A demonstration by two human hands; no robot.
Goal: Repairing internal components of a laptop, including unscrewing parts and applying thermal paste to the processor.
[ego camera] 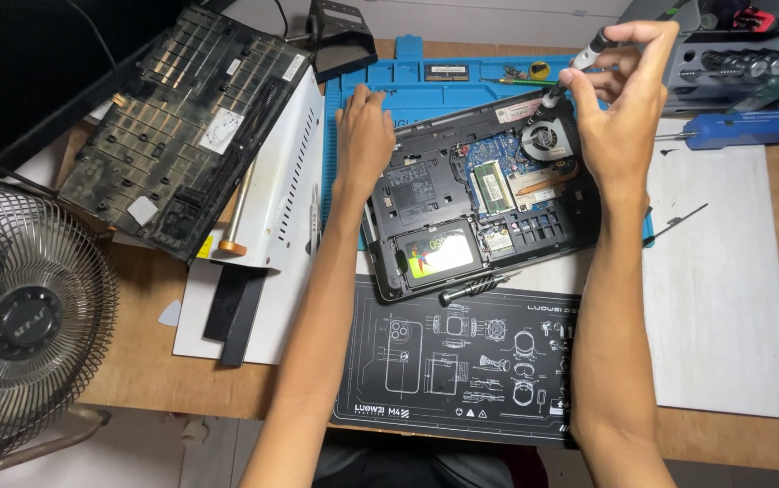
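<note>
An opened black laptop [425, 194] lies bottom-up on a blue work mat [389, 77], its green circuit board, memory module and round cooling fan [545, 138] exposed. My left hand [364, 136] rests flat on the laptop's far left corner. My right hand [623, 108] grips a slim screwdriver [579, 61] by its top, its tip pointing down beside the fan. A second small black screwdriver [475, 289] lies at the laptop's near edge.
The removed laptop bottom cover [181, 126] lies at the left on a white perforated panel [285, 181]. A desk fan [23, 316] stands at the far left. A black diagram mat [462, 361] lies in front, a white sheet [724, 289] at right, and a blue-handled tool [737, 128] with a bit rack behind.
</note>
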